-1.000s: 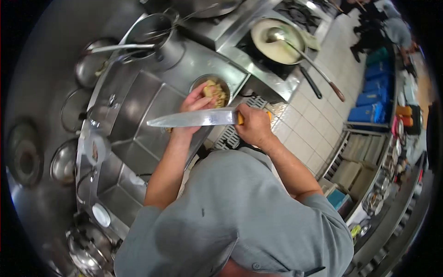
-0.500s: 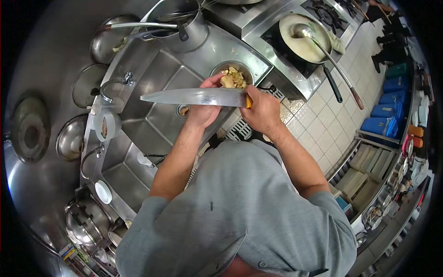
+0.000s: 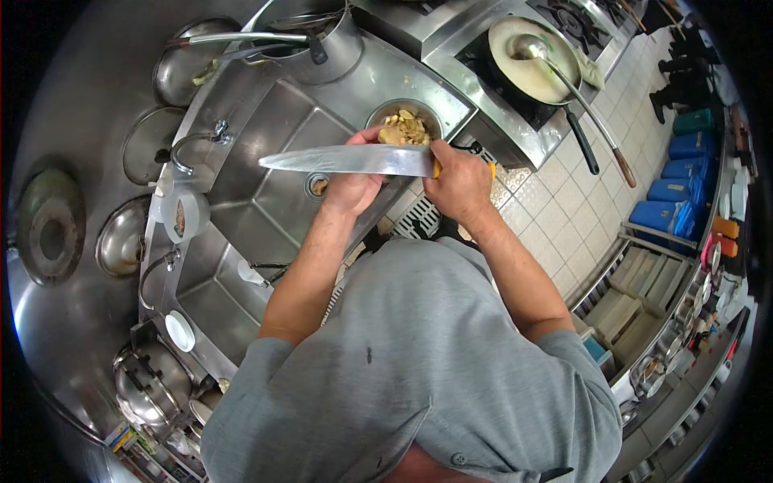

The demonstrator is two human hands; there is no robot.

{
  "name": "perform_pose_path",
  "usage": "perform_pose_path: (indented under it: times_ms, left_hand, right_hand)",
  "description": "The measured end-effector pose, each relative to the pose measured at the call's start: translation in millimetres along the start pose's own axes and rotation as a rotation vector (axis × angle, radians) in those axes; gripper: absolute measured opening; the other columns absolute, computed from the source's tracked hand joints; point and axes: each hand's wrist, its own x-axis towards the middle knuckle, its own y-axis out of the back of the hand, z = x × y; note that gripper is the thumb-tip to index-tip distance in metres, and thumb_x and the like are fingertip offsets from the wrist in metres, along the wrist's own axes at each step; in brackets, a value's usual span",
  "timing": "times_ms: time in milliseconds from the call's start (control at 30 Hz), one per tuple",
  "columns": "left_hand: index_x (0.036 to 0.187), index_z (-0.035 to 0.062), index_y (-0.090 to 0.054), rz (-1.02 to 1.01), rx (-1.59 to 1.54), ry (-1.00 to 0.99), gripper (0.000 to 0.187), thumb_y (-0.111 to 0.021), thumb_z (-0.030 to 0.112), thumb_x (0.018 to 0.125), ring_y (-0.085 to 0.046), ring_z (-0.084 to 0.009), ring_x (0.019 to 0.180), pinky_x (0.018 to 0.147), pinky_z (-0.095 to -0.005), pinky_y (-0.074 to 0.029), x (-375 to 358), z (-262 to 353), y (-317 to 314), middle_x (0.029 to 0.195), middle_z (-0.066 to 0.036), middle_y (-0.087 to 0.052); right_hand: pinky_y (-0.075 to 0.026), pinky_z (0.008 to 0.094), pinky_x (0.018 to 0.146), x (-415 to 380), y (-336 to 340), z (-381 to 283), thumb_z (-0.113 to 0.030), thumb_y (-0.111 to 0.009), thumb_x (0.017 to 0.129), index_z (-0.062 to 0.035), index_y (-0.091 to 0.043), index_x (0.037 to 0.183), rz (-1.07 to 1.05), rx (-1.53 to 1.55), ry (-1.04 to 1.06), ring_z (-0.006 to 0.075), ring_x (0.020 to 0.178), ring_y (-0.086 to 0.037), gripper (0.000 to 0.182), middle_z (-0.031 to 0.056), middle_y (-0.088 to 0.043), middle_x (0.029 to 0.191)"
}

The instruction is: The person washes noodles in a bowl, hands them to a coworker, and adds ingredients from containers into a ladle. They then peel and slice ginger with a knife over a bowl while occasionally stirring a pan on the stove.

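Note:
My right hand is closed round the yellow handle of a large knife, its long blade pointing left across my left hand. Behind the blade, my left hand grips a pale yellow piece of ginger, with fingers showing above the blade and the palm below it. The blade hides part of the ginger and of that hand. Just beyond the ginger stands a round metal bowl on the steel counter, with several cut yellow pieces in it.
Left of my hands is a steel sink, with scraps at its drain. A large pot stands at the back. On the stove at right, a wok holds pale liquid and a ladle; its black handle sticks out over the floor.
The knife and my right hand have shifted slightly to the right and away from me. My left hand keeps its hold on the ginger, which has tilted a little.

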Motion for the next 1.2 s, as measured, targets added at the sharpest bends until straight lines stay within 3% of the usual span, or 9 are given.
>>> perform_pose_path:
  times_ms: [133,233,333,433,533,733,933,1200]
  left_hand:
    - [0.132,0.0000,-0.054,0.041,0.000,0.017,0.045,-0.072,0.012,0.092,-0.066,-0.0182,0.109,0.095,-0.0303,-0.055,-2.1,14.2,4.6,0.120,-0.010,-0.067]
    - [0.127,0.0013,-0.058,0.164,0.033,0.099,0.037,-0.067,-0.002,0.091,-0.068,-0.0165,0.097,0.085,-0.0292,-0.059,-1.8,25.8,-0.7,0.110,-0.009,-0.068]
    - [0.129,0.0008,-0.057,0.114,0.000,0.107,0.038,-0.064,-0.005,0.091,-0.068,-0.0174,0.097,0.086,-0.0300,-0.059,-1.5,20.5,19.2,0.110,-0.009,-0.067]
    - [0.130,0.0008,-0.055,0.134,0.107,0.138,0.039,-0.062,-0.006,0.092,-0.068,-0.0186,0.098,0.088,-0.0320,-0.059,-4.2,34.8,-2.2,0.113,-0.010,-0.066]
    - [0.129,0.0014,-0.056,0.145,0.180,0.103,0.037,-0.063,-0.003,0.093,-0.068,-0.0200,0.105,0.090,-0.0316,-0.059,-3.4,31.6,-12.9,0.121,-0.012,-0.065]
    - [0.132,0.0010,-0.053,0.109,0.162,0.107,0.042,-0.068,0.002,0.092,-0.065,-0.0193,0.110,0.096,-0.0347,-0.056,3.2,15.7,-18.2,0.122,-0.011,-0.064]
    - [0.133,0.0017,-0.050,0.082,0.263,0.062,0.053,-0.078,0.014,0.089,-0.065,-0.0181,0.110,0.096,-0.0346,-0.055,4.3,-1.3,-6.7,0.120,-0.008,-0.063]
    - [0.130,0.0024,-0.050,0.034,0.184,0.020,0.050,-0.077,0.015,0.090,-0.066,-0.0172,0.105,0.093,-0.0317,-0.056,6.2,-6.0,7.3,0.118,-0.006,-0.064]
  right_hand:
    - [-0.053,0.0519,0.065,0.0,-0.7,22.9,-0.017,-0.068,0.077,-0.0106,-0.061,0.091,-0.110,-0.005,-0.145,0.0401,0.075,-0.068,0.017,0.0183,-0.068,0.075]
    - [-0.053,0.0525,0.069,-2.5,-3.0,39.9,-0.020,-0.067,0.078,-0.0108,-0.064,0.092,-0.169,-0.035,-0.202,0.0403,0.080,-0.069,0.017,0.0192,-0.069,0.079]
    - [-0.054,0.0529,0.073,-5.0,-8.7,65.7,-0.022,-0.066,0.079,-0.0101,-0.065,0.094,-0.204,-0.075,-0.275,0.0405,0.084,-0.069,0.019,0.0202,-0.070,0.083]
    - [-0.054,0.0531,0.075,-11.3,-2.8,88.3,-0.024,-0.065,0.081,-0.0099,-0.066,0.095,-0.212,-0.086,-0.355,0.0419,0.087,-0.069,0.020,0.0209,-0.070,0.085]
    - [-0.054,0.0530,0.077,-15.3,1.7,94.0,-0.024,-0.065,0.081,-0.0101,-0.066,0.099,-0.264,-0.077,-0.399,0.0431,0.089,-0.068,0.023,0.0211,-0.071,0.088]
    - [-0.053,0.0512,0.068,-13.7,4.3,37.8,-0.021,-0.069,0.081,-0.0096,-0.061,0.094,-0.118,0.079,-0.222,0.0424,0.080,-0.067,0.019,0.0175,-0.069,0.082]
    - [-0.053,0.0526,0.066,-1.6,3.6,13.2,-0.021,-0.070,0.079,-0.0084,-0.062,0.090,-0.065,0.093,-0.126,0.0401,0.072,-0.069,0.019,0.0182,-0.068,0.073]
    - [-0.054,0.0527,0.066,-0.2,2.6,12.8,-0.020,-0.069,0.078,-0.0084,-0.062,0.092,-0.111,0.059,-0.148,0.0410,0.074,-0.069,0.020,0.0190,-0.068,0.073]
